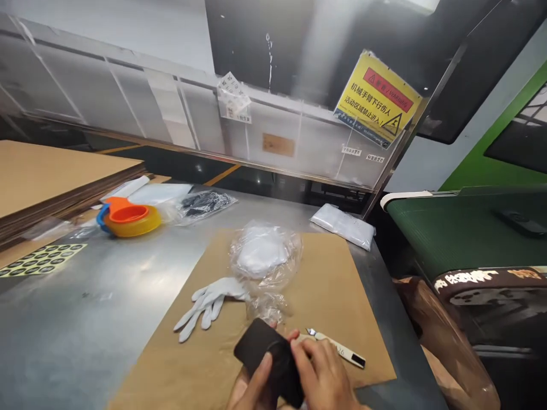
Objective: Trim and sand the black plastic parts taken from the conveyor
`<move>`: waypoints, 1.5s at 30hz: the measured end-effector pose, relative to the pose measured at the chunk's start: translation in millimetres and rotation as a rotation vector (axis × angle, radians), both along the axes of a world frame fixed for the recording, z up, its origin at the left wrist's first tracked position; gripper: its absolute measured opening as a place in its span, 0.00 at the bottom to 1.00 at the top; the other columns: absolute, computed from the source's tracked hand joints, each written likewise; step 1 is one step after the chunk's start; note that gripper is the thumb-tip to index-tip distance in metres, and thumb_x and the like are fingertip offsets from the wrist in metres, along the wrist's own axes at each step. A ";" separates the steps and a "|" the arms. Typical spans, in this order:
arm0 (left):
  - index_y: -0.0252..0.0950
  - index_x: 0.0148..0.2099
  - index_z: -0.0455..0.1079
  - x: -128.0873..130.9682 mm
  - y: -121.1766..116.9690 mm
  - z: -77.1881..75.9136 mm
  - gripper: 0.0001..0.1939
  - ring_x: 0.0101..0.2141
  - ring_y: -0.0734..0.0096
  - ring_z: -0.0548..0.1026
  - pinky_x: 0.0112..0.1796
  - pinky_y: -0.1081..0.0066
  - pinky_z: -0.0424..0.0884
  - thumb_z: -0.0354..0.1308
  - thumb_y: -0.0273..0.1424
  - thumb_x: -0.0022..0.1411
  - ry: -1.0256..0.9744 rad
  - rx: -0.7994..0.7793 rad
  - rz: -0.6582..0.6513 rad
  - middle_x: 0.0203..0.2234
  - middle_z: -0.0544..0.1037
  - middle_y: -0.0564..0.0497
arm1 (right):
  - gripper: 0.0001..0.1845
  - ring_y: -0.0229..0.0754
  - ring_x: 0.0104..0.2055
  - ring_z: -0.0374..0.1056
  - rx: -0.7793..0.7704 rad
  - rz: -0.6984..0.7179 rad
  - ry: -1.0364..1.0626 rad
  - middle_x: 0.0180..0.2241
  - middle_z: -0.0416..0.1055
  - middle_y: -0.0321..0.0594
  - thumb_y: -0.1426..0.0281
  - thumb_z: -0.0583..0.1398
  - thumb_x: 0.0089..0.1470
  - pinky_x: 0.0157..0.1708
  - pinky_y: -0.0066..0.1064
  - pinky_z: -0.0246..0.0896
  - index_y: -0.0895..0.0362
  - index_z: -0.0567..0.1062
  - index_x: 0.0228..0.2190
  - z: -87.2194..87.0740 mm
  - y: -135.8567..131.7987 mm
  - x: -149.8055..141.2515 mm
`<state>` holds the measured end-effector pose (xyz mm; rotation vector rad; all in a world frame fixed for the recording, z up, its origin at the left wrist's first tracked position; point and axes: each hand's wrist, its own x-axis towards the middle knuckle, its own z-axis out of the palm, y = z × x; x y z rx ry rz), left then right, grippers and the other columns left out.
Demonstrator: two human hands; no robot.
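Black piece: flat, dark, rounded at the corners [260, 341], held up between both hands, tilted, with a faint round mark on its face too blurred to read.
Left hand: grasping [247, 392], thumb laid over the face of the black piece, most of its fingers hidden underneath.
Right hand: grasping too [322, 373], fingers bent along the right-hand edge; what the hidden fingertips do, I cannot tell.
Handling: probably light and stiff, with a smooth skin that may slip or mark; its true weight and fragility do not show.
Best hold: by the opposite long edges, I would judge, with the palm supporting from below and little pressure on the round mark.
Pen-like cutter: just beyond the right hand and to its right [352, 356], partly covered by the fingers, so knuckles should mind the tip.
White glove: beyond the left hand, off to its left [209, 302], lying flat.
Clear bag: straight ahead of both hands, with something white inside [265, 251]; crumpled film [267, 307] lies between it and the black piece.
Brown paper: spread beneath the hands [337, 285], over the metal table [106, 310] reaching out to their left.
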<state>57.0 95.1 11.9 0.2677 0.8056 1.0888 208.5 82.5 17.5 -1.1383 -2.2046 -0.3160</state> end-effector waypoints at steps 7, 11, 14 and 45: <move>0.35 0.45 0.69 -44.3 -22.7 -5.6 0.24 0.29 0.67 0.73 0.33 0.72 0.68 0.65 0.37 0.46 0.425 0.162 0.074 0.26 0.77 0.51 | 0.15 0.49 0.40 0.63 -0.346 -0.358 0.041 0.39 0.68 0.48 0.66 0.51 0.57 0.38 0.43 0.64 0.57 0.69 0.45 -54.8 3.7 -3.5; 0.34 0.40 0.72 -66.1 -37.1 -22.5 0.16 0.29 0.67 0.72 0.34 0.70 0.68 0.62 0.36 0.49 0.565 0.439 -0.148 0.26 0.77 0.49 | 0.16 0.53 0.43 0.61 -0.393 -0.363 0.070 0.41 0.65 0.52 0.68 0.52 0.57 0.40 0.49 0.63 0.58 0.69 0.46 -83.3 -2.1 -6.5; 0.35 0.40 0.72 -75.1 -42.9 -32.4 0.12 0.30 0.66 0.73 0.34 0.69 0.68 0.58 0.32 0.51 0.664 0.639 -0.231 0.27 0.76 0.49 | 0.18 0.48 0.44 0.62 -0.436 -0.330 0.145 0.41 0.63 0.49 0.67 0.53 0.57 0.42 0.42 0.64 0.58 0.66 0.48 -79.9 -17.8 -11.8; 0.32 0.46 0.68 -88.0 -83.7 -33.4 0.18 0.52 0.52 0.65 0.52 0.57 0.57 0.54 0.27 0.50 -0.403 -0.040 -0.216 0.51 0.69 0.42 | 0.22 0.46 0.39 0.65 -0.496 -0.055 0.825 0.39 0.63 0.47 0.63 0.53 0.57 0.33 0.38 0.66 0.52 0.65 0.53 -60.4 -139.2 -110.7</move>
